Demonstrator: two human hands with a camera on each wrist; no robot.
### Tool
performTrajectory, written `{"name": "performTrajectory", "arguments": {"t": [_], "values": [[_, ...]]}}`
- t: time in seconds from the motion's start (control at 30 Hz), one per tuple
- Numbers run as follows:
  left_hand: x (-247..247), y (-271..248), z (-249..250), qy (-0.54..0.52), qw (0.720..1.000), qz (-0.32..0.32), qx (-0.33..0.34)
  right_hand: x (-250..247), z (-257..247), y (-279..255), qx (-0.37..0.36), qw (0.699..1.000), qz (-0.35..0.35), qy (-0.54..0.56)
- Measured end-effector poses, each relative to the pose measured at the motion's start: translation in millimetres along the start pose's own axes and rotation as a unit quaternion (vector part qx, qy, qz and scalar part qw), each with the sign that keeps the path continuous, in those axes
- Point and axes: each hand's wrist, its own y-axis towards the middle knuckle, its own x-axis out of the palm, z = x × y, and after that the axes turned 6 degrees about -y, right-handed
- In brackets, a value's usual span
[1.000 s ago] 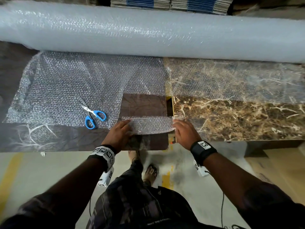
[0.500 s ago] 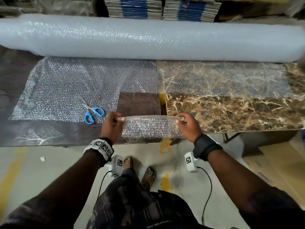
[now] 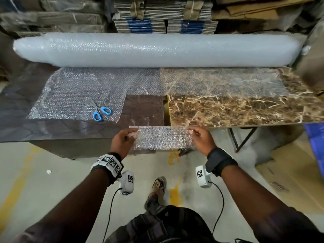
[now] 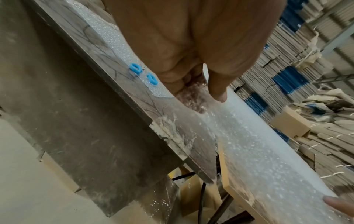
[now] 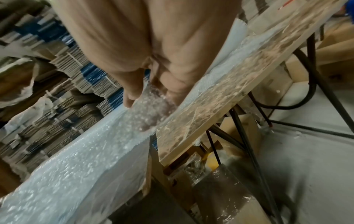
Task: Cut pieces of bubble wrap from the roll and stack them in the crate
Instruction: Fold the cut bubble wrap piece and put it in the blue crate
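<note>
A cut piece of bubble wrap [image 3: 162, 140] hangs stretched between my two hands, just off the table's front edge. My left hand [image 3: 127, 138] pinches its left end [image 4: 193, 92] and my right hand [image 3: 194, 135] pinches its right end [image 5: 151, 98]. The big bubble wrap roll [image 3: 154, 50] lies across the back of the table, with its unrolled sheet [image 3: 84, 90] spread toward me and a rectangular notch cut out of it. Blue-handled scissors [image 3: 100, 110] lie on that sheet, left of my hands. No crate shows in any view.
The table has a dark top [image 3: 52, 128] on the left and a marbled brown top [image 3: 236, 109] on the right. Stacks of flat cardboard [image 3: 164, 18] stand behind the roll. A cardboard sheet [image 3: 289, 174] and something blue [image 3: 315, 137] lie at the right. My feet are below on the concrete floor.
Both hands lifted the cut piece off the table and drew it toward me, past the front edge. I have stepped back, so more of the roll and stacks shows.
</note>
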Motion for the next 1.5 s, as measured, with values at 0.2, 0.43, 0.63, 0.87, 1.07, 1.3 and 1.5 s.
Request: {"name": "performTrajectory", "arguments": {"t": [0.2, 0.43, 0.63, 0.87, 1.07, 1.3, 1.5], "values": [[31, -100, 13, 0.012, 1.0, -0.007, 0.019, -11, 13, -99, -0.007, 0.999, -0.017, -0.041], [99, -181, 42, 0.089, 0.994, -0.051, 0.021, -63, 53, -196, 0.055, 0.996, 0.048, -0.059], [217, -211, 77, 0.109, 0.985, -0.121, 0.058, -153, 115, -261, 0.106, 0.984, 0.126, -0.071], [408, -231, 146, 0.126, 0.965, -0.2, 0.111, -299, 221, -321, 0.177, 0.962, 0.197, -0.062], [574, -266, 210, 0.086, 0.961, -0.233, 0.126, -441, 294, -361, 0.209, 0.946, 0.241, -0.051], [710, -280, 291, 0.063, 0.955, -0.25, 0.149, -583, 347, -371, 0.223, 0.935, 0.266, -0.078], [822, -247, 334, 0.093, 0.943, -0.295, 0.125, -673, 400, -336, 0.232, 0.932, 0.26, -0.098]]}}
